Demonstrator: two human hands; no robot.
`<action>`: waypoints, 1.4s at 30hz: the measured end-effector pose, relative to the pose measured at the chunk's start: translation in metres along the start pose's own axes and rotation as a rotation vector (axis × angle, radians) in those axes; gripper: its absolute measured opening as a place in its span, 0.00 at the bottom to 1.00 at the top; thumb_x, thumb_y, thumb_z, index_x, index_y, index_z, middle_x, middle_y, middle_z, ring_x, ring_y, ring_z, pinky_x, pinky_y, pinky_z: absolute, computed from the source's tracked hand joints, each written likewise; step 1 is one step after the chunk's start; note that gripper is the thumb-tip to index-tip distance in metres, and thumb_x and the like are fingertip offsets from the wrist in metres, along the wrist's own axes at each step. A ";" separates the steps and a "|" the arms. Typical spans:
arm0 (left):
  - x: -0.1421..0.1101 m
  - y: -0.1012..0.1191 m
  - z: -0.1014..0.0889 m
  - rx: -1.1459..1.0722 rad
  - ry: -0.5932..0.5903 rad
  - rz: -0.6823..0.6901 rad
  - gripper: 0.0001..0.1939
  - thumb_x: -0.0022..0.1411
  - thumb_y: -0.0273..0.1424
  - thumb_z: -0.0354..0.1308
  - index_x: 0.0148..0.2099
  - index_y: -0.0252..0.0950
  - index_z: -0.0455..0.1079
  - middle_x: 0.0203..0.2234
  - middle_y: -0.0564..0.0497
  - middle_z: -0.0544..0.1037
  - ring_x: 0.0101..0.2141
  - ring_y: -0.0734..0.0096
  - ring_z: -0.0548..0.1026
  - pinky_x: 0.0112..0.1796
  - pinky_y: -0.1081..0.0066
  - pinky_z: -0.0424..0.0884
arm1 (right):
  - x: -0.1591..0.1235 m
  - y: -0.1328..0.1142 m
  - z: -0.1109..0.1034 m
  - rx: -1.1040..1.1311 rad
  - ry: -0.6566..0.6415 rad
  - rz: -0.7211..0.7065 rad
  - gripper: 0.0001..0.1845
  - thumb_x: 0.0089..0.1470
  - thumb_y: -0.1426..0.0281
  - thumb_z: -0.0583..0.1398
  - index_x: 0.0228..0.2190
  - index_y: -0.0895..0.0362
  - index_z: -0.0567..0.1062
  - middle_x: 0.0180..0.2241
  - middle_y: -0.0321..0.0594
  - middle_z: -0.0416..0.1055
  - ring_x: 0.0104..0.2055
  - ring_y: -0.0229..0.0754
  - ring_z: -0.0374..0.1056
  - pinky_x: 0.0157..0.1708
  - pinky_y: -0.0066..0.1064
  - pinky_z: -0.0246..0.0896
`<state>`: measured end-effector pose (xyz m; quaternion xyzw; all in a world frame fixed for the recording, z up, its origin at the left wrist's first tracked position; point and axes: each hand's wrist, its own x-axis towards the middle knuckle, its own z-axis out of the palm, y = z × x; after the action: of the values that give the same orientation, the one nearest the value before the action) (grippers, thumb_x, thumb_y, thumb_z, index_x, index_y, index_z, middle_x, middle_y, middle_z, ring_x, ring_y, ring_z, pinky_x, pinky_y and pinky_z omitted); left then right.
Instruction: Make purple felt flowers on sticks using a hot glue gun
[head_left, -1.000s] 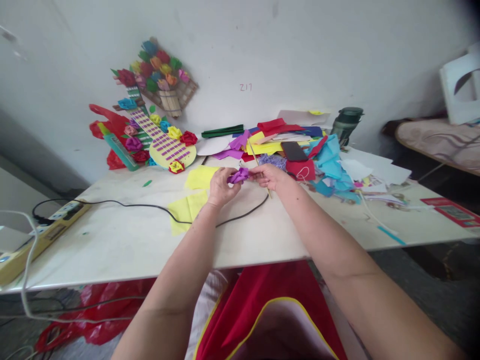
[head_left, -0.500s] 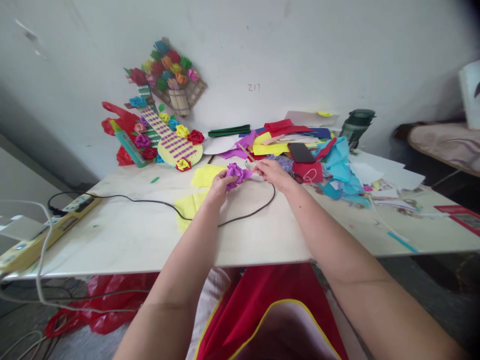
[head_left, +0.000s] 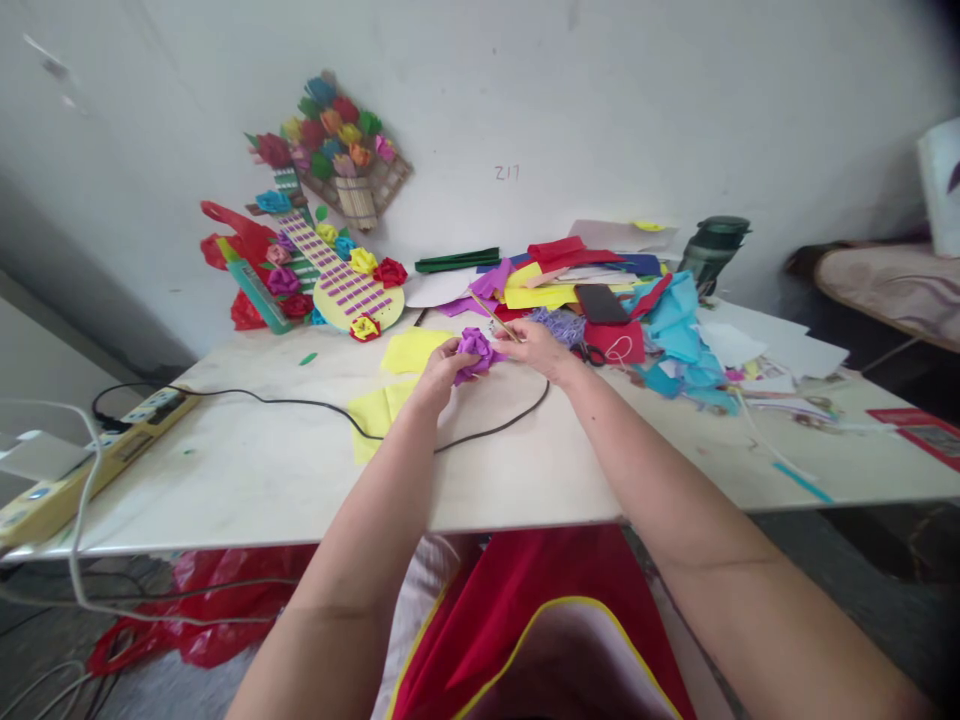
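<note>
A purple paper flower [head_left: 474, 350] with crumpled petals is pinched in my left hand [head_left: 439, 376], just above the table. On its other side, my right hand [head_left: 541, 348] grips a thin light-brown stick [head_left: 492, 313] that slants up to the left. My right fingertips are at the flower's right edge; whether they also pinch a petal I cannot tell. Beside my left forearm lie a yellow paper sheet [head_left: 411, 350] and a second yellow sheet [head_left: 369, 418]. Under my wrists, a black cable [head_left: 491, 436] curves across the table.
A guitar-shaped craft [head_left: 352, 300] with paper flowers leans at the back left, near a green glue bottle [head_left: 259, 290]. Coloured paper [head_left: 551, 290], a phone [head_left: 601, 304], scissors [head_left: 594, 354] and a dark bottle [head_left: 712, 252] stand or lie right. A power strip [head_left: 112, 450] sits left.
My right fingers have moved slightly down and in against the flower's right edge, and the stick has shifted with them. The flower has turned a little in my left hand.
</note>
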<state>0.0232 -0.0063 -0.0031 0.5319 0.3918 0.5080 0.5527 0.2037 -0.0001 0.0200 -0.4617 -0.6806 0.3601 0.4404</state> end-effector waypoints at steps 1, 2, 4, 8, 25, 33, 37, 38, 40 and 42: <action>0.000 0.000 0.000 -0.008 -0.007 0.000 0.19 0.40 0.31 0.64 0.37 0.33 0.68 0.25 0.52 0.76 0.23 0.70 0.76 0.25 0.73 0.68 | 0.000 0.000 0.000 -0.010 -0.004 -0.003 0.18 0.41 0.59 0.64 0.32 0.58 0.74 0.31 0.37 0.71 0.34 0.39 0.63 0.36 0.31 0.58; 0.000 0.001 0.000 -0.017 -0.015 -0.001 0.19 0.40 0.32 0.64 0.38 0.33 0.68 0.25 0.52 0.76 0.23 0.69 0.76 0.25 0.72 0.69 | 0.000 0.000 -0.001 -0.017 -0.008 -0.006 0.18 0.43 0.57 0.63 0.32 0.58 0.74 0.30 0.36 0.70 0.32 0.38 0.62 0.35 0.31 0.57; -0.001 0.002 0.001 -0.036 -0.030 -0.015 0.20 0.40 0.31 0.64 0.38 0.33 0.67 0.26 0.51 0.77 0.23 0.68 0.77 0.26 0.72 0.70 | 0.000 0.000 -0.003 -0.023 -0.015 -0.011 0.20 0.49 0.54 0.58 0.32 0.58 0.74 0.28 0.36 0.68 0.30 0.37 0.60 0.33 0.31 0.55; -0.003 0.005 0.000 -0.101 -0.092 -0.074 0.20 0.41 0.30 0.63 0.39 0.33 0.66 0.26 0.50 0.78 0.22 0.66 0.77 0.25 0.71 0.72 | 0.001 0.002 -0.008 -0.050 -0.021 -0.053 0.23 0.56 0.52 0.52 0.32 0.59 0.74 0.28 0.37 0.68 0.29 0.37 0.59 0.32 0.30 0.54; 0.003 0.012 -0.007 -0.472 -0.137 -0.312 0.14 0.59 0.32 0.46 0.42 0.30 0.68 0.29 0.43 0.78 0.25 0.62 0.78 0.18 0.72 0.69 | 0.005 0.008 -0.007 -0.136 0.006 -0.098 0.19 0.49 0.53 0.57 0.24 0.57 0.69 0.22 0.32 0.62 0.27 0.36 0.55 0.30 0.30 0.50; 0.002 0.011 -0.003 -0.417 -0.146 -0.341 0.20 0.63 0.28 0.43 0.51 0.24 0.67 0.31 0.40 0.79 0.27 0.61 0.79 0.21 0.72 0.70 | 0.002 0.002 -0.003 -0.148 0.042 -0.126 0.14 0.45 0.60 0.60 0.29 0.58 0.72 0.31 0.38 0.72 0.35 0.41 0.64 0.39 0.33 0.56; 0.002 0.011 -0.003 -0.370 -0.168 -0.329 0.22 0.64 0.29 0.44 0.56 0.25 0.65 0.33 0.40 0.79 0.29 0.61 0.79 0.22 0.71 0.70 | 0.002 0.001 -0.004 -0.176 0.008 -0.124 0.17 0.52 0.56 0.56 0.29 0.58 0.73 0.30 0.38 0.71 0.34 0.41 0.64 0.38 0.33 0.56; 0.002 0.011 -0.003 -0.363 -0.182 -0.325 0.21 0.64 0.30 0.45 0.56 0.27 0.65 0.33 0.41 0.79 0.28 0.61 0.79 0.22 0.71 0.71 | 0.002 0.002 -0.005 -0.179 -0.005 -0.117 0.18 0.55 0.56 0.54 0.29 0.57 0.73 0.29 0.38 0.71 0.34 0.41 0.64 0.37 0.32 0.56; 0.001 0.009 -0.005 -0.342 -0.207 -0.307 0.20 0.64 0.33 0.47 0.53 0.29 0.66 0.33 0.42 0.79 0.27 0.62 0.79 0.22 0.71 0.71 | 0.003 0.003 -0.005 -0.183 -0.031 -0.121 0.17 0.57 0.58 0.51 0.28 0.57 0.71 0.28 0.38 0.71 0.33 0.40 0.64 0.36 0.32 0.56; 0.000 0.008 -0.006 -0.305 -0.209 -0.271 0.18 0.62 0.36 0.51 0.49 0.31 0.68 0.32 0.44 0.79 0.26 0.62 0.79 0.22 0.70 0.72 | 0.005 0.005 -0.005 -0.189 -0.051 -0.159 0.16 0.56 0.60 0.52 0.24 0.56 0.69 0.25 0.36 0.68 0.31 0.39 0.63 0.35 0.31 0.55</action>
<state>0.0159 -0.0060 0.0039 0.4345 0.3191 0.4243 0.7275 0.2094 0.0062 0.0188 -0.4367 -0.7568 0.2698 0.4046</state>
